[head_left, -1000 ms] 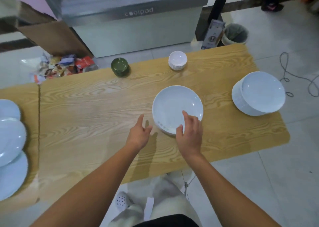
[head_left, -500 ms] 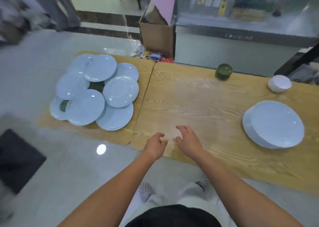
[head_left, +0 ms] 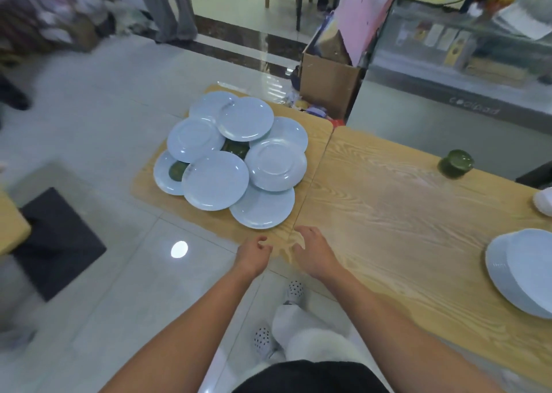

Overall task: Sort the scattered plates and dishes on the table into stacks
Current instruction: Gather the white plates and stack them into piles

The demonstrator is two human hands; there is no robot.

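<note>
Bench: a pale wood-grain bench [head_left: 388, 213] stands on a tiled floor, made of two tops that meet at a seam just right of the heap.
Hands: the left hand [head_left: 254, 257] and right hand [head_left: 310, 254] hover side by side over the bench edge, just on the near side of the heap. Both are empty, with fingers loosely curled and touching no plate.
Change: a second ago both hands were at a single white plate in mid-bench, well right of the heap. The view has since swung left and the hands have come across with it, carrying nothing.
Meaning: that plate seems dealt with. I judge the next pick comes from the heap, most likely its nearest plate [head_left: 263, 210].
Heap: the scattered plates [head_left: 215, 180] overlap and lean on one another, some face up and some upside down. They are unsorted, so most of the task remains.
Stack: the sorted stack [head_left: 525, 273] sits far right of the heap and is cut by the frame edge, so its count is unreadable.
Hidden: dark green dishes [head_left: 236, 148] peek out from under the heap, and how many there are cannot be told.
Blurred: the green bowl [head_left: 455, 164], right of the heap and farther back, is smeared by motion. Only a sliver of the small white dishes [head_left: 543, 203] shows at the frame edge.
Background: a cardboard box [head_left: 328, 85] and a glass counter [head_left: 463, 64] stand beyond the heap, both soft.
</note>
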